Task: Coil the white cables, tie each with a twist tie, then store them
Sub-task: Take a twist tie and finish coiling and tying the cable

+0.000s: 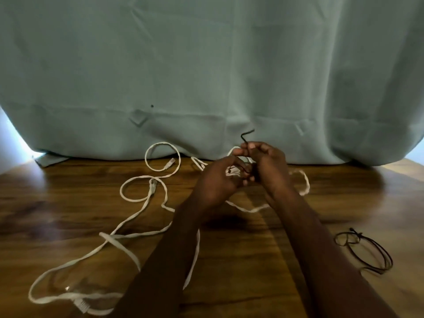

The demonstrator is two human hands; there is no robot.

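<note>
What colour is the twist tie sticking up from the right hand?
Black, seen in the head view: the twist tie above the right hand.

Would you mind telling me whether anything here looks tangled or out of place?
Yes: the loose white cable sprawls across the wooden table in crossing loops, not yet coiled. Both hands work a black twist tie around another cable.

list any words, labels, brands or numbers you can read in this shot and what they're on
None: no readable text shows anywhere in the head view.
White cables: no print visible on the jacket or plugs.
Black twist tie, pinched in the right hand: bare.
Spare black ties on the wooden table: bare.
Green curtain: plain, one small dark speck, no lettering.
</note>
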